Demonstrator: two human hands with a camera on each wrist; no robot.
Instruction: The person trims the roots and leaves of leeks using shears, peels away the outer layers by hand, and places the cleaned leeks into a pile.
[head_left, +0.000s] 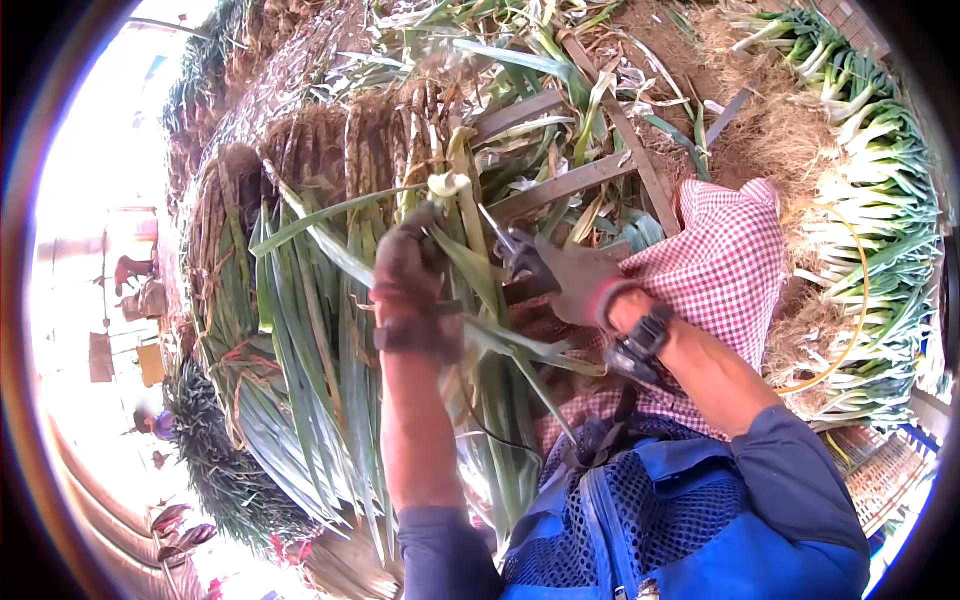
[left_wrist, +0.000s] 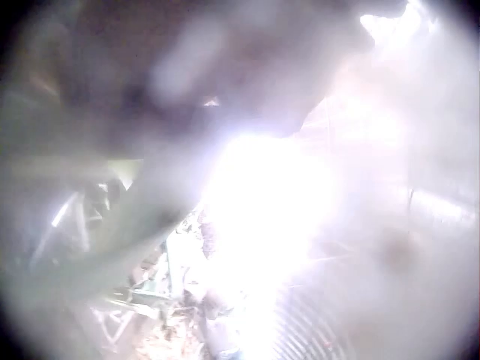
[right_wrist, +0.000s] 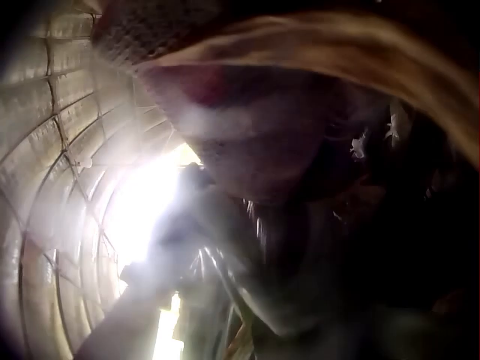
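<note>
In the head view the gloved left hand (head_left: 410,262) grips a leek (head_left: 468,262), its leaves trailing down to the right past the wrist. A pale round end (head_left: 447,184) shows just above that hand. To its right, the gloved right hand (head_left: 575,280) holds a small knife (head_left: 495,226), the blade pointing up and left toward the leek. The left wrist view is hazy with glare; a dark blurred shape fills its top. Dark, blurred forms fill much of the right wrist view, where the knife cannot be made out.
Long leeks (head_left: 300,290) lie in rows at the left, their brown roots upward. A wooden frame (head_left: 575,187) sits among leaf scraps ahead. Checked cloth (head_left: 715,250) covers the lap. Trimmed leeks (head_left: 865,210) form a curved row at the right, beside a woven basket (head_left: 880,470).
</note>
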